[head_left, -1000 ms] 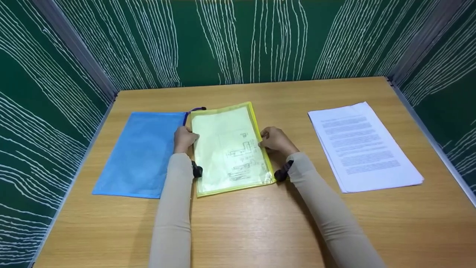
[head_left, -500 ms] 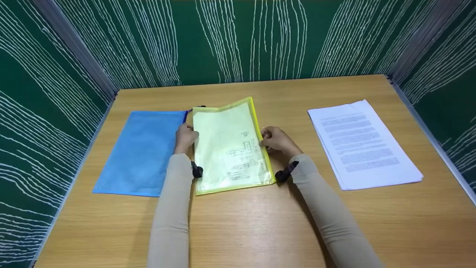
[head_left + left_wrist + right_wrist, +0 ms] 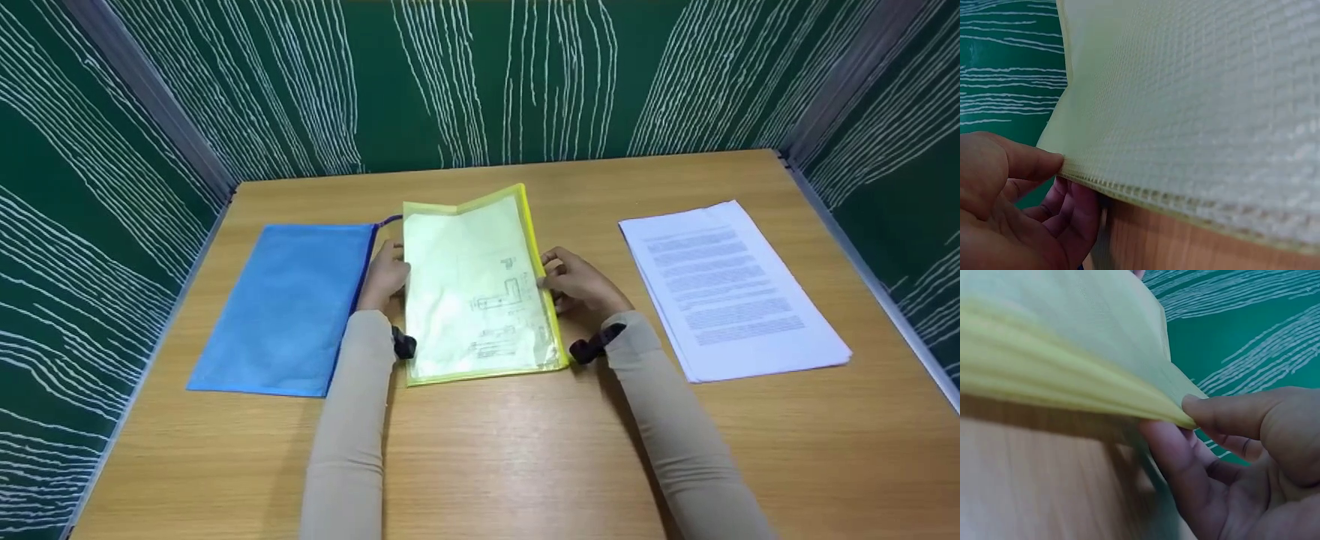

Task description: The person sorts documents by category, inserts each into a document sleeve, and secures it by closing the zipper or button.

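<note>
A yellow mesh document pouch [image 3: 465,292] with a drawing sheet showing through it is held between both hands, its far part raised and bent. My left hand [image 3: 386,275] pinches its left edge; in the left wrist view the thumb [image 3: 1044,163] lies on top with the fingers curled beneath. On the other side my right hand [image 3: 581,281] pinches the yellow right edge, thumb over and fingers under, as the right wrist view shows. A blue pouch [image 3: 281,311] lies flat just left of the left hand, a purple zip strip along its right side.
A stack of printed paper sheets [image 3: 735,292] lies at the right of the wooden table [image 3: 480,457]. Green panels with white streaks [image 3: 487,82] close off the back and both sides. Each wrist wears a dark camera [image 3: 405,345].
Both hands have carried the yellow pouch slightly right and away, and its far edge has risen and bent more. The blue pouch and paper stack have stayed put.
</note>
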{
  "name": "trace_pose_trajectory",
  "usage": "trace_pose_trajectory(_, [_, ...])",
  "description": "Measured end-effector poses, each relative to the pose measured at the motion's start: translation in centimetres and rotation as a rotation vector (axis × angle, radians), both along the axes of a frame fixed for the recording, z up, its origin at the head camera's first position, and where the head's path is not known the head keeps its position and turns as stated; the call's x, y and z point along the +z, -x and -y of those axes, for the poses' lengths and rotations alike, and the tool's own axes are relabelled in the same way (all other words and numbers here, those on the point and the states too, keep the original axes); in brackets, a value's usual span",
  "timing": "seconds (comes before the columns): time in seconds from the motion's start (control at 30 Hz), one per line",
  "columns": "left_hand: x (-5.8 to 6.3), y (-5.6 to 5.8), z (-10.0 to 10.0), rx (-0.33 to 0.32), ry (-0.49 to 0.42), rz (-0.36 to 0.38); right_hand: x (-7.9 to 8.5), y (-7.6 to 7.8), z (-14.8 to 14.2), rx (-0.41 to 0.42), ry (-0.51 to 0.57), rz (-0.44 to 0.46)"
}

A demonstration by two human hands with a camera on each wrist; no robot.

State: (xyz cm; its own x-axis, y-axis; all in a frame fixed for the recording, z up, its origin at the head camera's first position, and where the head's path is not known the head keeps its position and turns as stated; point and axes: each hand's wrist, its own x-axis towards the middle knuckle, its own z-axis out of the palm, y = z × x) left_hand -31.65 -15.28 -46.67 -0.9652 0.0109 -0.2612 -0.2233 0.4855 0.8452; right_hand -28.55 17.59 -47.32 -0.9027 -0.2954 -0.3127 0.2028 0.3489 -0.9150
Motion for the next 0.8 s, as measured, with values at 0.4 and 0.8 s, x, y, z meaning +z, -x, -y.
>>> trace_pose_trajectory(0.4, [0.0, 0.0, -2.4, 0.0, -0.019, -0.059, 0.6, -0.4, -2.9, -0.008, 0.022, 0.02])
trace_pose_trajectory(0.8, [-0.3, 0.2, -5.6, -0.016, -0.051, -0.118, 1.2, -0.6, -6.2, 0.002, -0.033, 0.065])
